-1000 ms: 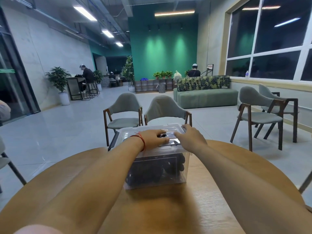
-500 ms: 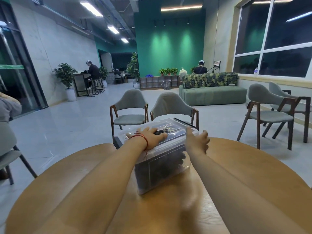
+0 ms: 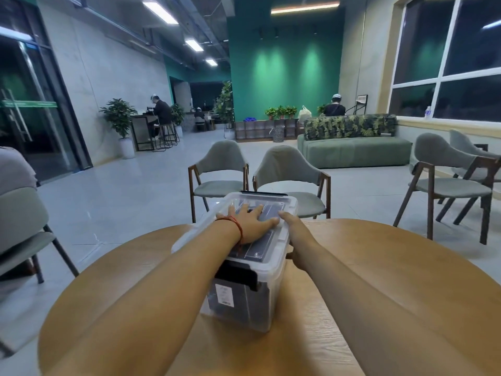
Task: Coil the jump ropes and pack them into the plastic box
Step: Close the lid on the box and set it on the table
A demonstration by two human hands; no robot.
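Note:
The clear plastic box (image 3: 267, 299) stands on the round wooden table (image 3: 393, 280), lid on, its short end with a black latch (image 3: 237, 275) turned toward me. Dark coiled jump ropes (image 3: 244, 308) show through its walls. My left hand (image 3: 250, 222) lies flat on the lid with its fingers spread. My right hand (image 3: 296, 237) lies along the box's right side, one straight finger on the lid rim and the thumb against the wall. Its other fingers are hidden.
Two grey chairs (image 3: 287, 172) stand just past the table's far edge, behind the box. Another chair (image 3: 24, 226) is close on the left and two more (image 3: 444, 180) on the right. A green sofa (image 3: 352, 150) sits farther back.
The box has been turned on the table, so its short latched end now faces me instead of a long side. My right hand slid from the corner to the right side; my left stayed on the lid.

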